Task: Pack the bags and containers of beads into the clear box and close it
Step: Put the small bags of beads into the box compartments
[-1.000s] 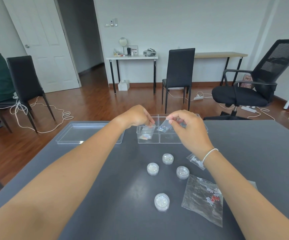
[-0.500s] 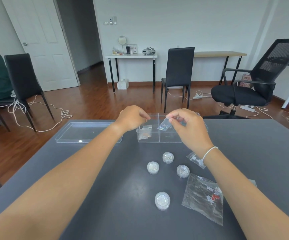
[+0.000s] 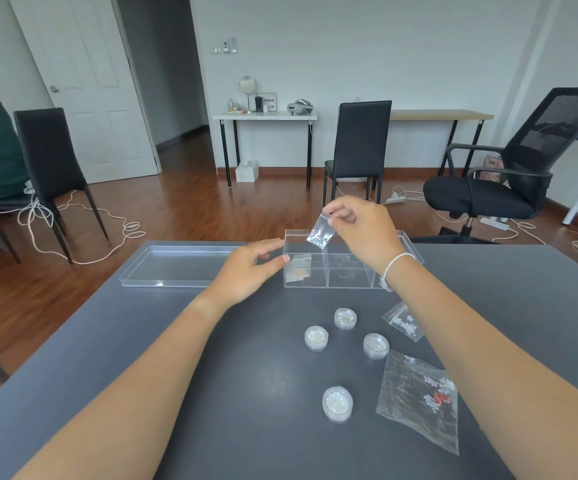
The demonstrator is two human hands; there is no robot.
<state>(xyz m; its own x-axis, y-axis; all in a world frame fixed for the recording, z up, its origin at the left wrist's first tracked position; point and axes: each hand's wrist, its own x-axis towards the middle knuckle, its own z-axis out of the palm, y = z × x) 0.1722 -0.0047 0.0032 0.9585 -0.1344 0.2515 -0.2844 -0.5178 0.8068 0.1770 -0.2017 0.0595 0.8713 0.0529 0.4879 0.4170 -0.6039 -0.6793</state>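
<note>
The clear box [image 3: 346, 282], split into compartments, stands open at the table's far middle. A small bead bag [image 3: 298, 270] lies in its left compartment. My right hand [image 3: 363, 230] pinches another small bead bag [image 3: 320, 233] by its top, hanging above the box. My left hand [image 3: 249, 268] rests open against the box's left wall, holding nothing. Several round bead containers [image 3: 345, 318] [image 3: 316, 337] [image 3: 376, 345] [image 3: 337, 404] sit on the table in front. A small bag [image 3: 403, 320] and a large bead bag [image 3: 419, 400] lie to the right.
The box's clear lid [image 3: 176, 266] lies flat left of the box. The dark grey table [image 3: 246, 393] spreads around. Beyond it are black chairs [image 3: 358, 147], an office chair [image 3: 509, 168], cables on the wooden floor and a person seated far left.
My left hand let go of its bag in the left compartment and drew back to the box's side, fingers open. My right hand lifted its bag higher above the box.
</note>
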